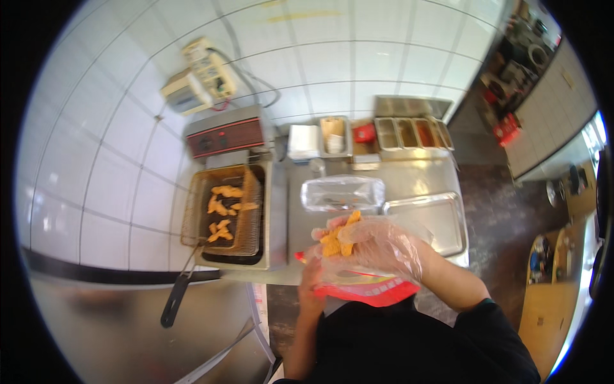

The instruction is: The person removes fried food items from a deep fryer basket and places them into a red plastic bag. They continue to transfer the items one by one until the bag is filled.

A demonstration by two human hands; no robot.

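Observation:
My right hand, in a clear plastic glove, grips several orange breaded strips above the front of the steel table. Below it is a red plastic bag that bears writing, held against my body. At the bag's left side, my left hand grips its edge; the fingers are partly hidden behind the glove and bag. Over to the left, a wire fryer basket sits in a steel deep fryer. Separate fried-looking strips lie inside the basket, whose black handle juts toward me.
On the table stand a foil-lined tray, a metal tray, a stack of white paper and a steel condiment holder. A fryer control box backs the fryer. Below it is a steel surface.

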